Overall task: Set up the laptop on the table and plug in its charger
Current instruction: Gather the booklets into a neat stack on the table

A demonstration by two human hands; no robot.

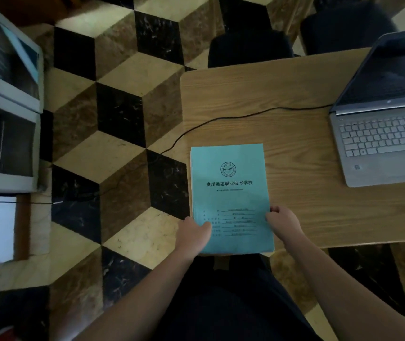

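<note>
Head view: hands (pixel 194 233) on booklets (pixel 229 193)

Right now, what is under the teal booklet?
The booklet tops a thin stack of like sheets on the table; both hands, left and right, hold its near end. Anything between the sheets is covered.

Laptop (pixel 383 134) cropped at right edge; booklet (pixel 231 193) small print illegible.
</note>
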